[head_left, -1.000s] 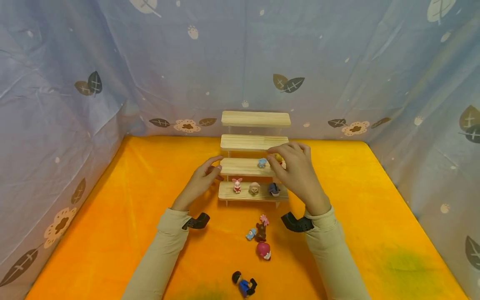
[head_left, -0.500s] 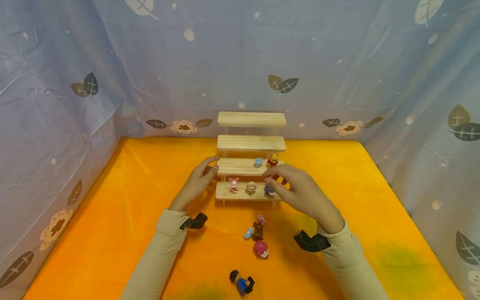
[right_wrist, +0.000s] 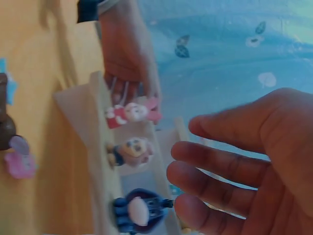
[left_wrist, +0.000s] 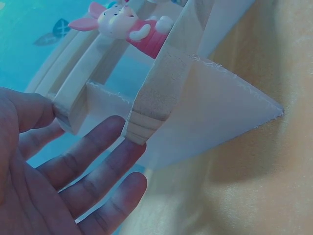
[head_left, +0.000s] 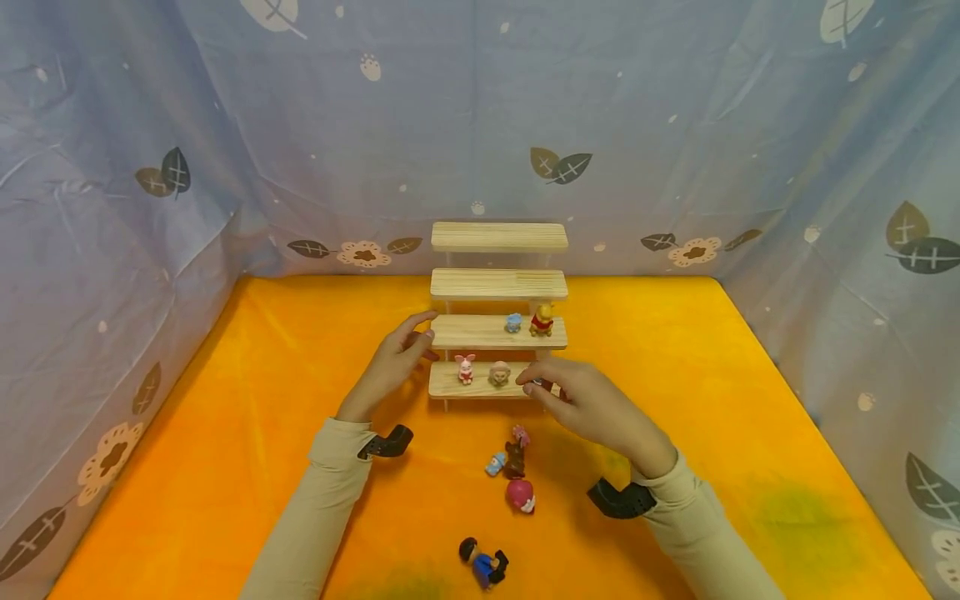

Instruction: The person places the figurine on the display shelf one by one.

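Note:
A four-step wooden display shelf [head_left: 498, 237] stands before me. My left hand [head_left: 392, 367] rests its fingertips against the shelf's left end, fingers loosely extended. A pink pig figurine [head_left: 465, 370] and a beige, fluffy-headed figurine [head_left: 499, 374] sit on the lowest step. At that step's right end, my right hand [head_left: 596, 412] hovers with parted fingers, nearest a dark blue donkey figurine [right_wrist: 142, 211]; its fingertips are right by the donkey's head in the right wrist view. One step higher are a small light-blue figurine [head_left: 513, 322] and a yellow bear in a red shirt [head_left: 542, 321].
In front of the shelf lie a pink piece [head_left: 521, 435], a brown figurine [head_left: 514, 460], a light-blue figurine [head_left: 495, 464] and a magenta figurine [head_left: 521, 496]. Nearer me lies a black-haired doll in blue [head_left: 483, 564]. An orange cloth [head_left: 322, 500] covers the table; patterned curtains [head_left: 360, 150] surround it.
My right hand has left the yellow bear on the second step and come down to the donkey on the lowest step. My left hand stays at the shelf's left end.

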A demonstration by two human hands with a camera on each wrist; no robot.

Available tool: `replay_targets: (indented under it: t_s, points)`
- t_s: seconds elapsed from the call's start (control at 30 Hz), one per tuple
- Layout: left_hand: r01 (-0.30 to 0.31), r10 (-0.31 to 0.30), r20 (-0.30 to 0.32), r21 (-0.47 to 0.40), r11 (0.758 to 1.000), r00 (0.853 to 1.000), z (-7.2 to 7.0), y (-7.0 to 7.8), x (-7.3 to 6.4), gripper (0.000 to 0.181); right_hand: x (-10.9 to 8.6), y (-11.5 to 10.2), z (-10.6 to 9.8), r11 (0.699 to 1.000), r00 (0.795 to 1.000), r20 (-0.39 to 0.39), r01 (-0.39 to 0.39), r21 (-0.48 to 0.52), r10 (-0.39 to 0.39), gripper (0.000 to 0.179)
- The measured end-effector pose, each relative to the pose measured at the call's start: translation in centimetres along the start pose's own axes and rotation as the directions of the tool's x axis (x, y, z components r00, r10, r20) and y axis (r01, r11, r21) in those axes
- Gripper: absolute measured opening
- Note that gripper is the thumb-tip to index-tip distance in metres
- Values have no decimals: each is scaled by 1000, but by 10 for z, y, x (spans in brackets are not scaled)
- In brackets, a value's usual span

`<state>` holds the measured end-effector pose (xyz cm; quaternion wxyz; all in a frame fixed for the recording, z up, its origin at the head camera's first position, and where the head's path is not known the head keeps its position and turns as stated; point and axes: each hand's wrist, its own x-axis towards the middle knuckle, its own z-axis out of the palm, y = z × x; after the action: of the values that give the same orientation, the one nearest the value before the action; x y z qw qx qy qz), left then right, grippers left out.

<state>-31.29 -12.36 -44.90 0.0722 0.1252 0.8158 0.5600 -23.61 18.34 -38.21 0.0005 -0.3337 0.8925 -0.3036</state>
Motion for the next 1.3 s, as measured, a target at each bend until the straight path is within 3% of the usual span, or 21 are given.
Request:
replay_targets:
  t_s: [0.17,0.3,0.57,1.07,1.3]
  points:
    - [7,-7,-3,2,1000,1000,0,1,0,48,0,7,11,997,997,74,25,-78,-19,23]
    - [12,-12,-5,-3,1000,1000,0,1,-1,49,-2,11,20,991,990,137,9,-133,10,26]
    - [30,-30,-7,9,1000,1000,1,3,-1,48,-4,19,37,983,986,169,26,-184,5,27]
    - [23,-23,-9,14,1000,1000,1,2,-2,49,-7,24,52,985,931,360,11,-173,52,33]
    - [30,-30,-9,4,1000,1000,1,1,-1,50,-9,24,54,983,935,350,9,-183,56,23]
